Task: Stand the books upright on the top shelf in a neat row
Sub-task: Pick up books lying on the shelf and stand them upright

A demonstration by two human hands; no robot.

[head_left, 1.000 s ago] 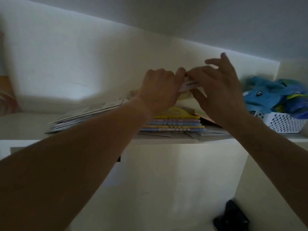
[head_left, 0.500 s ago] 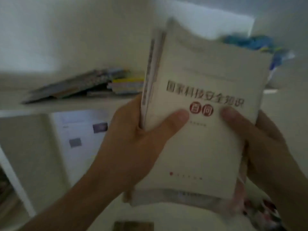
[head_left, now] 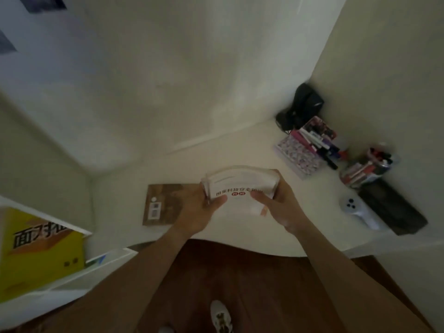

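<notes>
White books, a small stack with red and dark print on the top cover, sit between both hands above a pale desk. The left hand grips the stack's left edge, thumb curled over the cover and fingers underneath. The right hand grips the right edge the same way, its thumb lying on the cover near the red mark. The stack is held low over the desk, its cover facing up toward the camera; the top shelf is out of view. Just left of the stack a brown board with a white label lies flat on the desk. At the desk's right end stand a patterned box full of pens, a pen cup, a black case and a white controller. A black device sits in the far corner. A yellow box fills a lower shelf at left. A shoe shows on the brown floor.
</notes>
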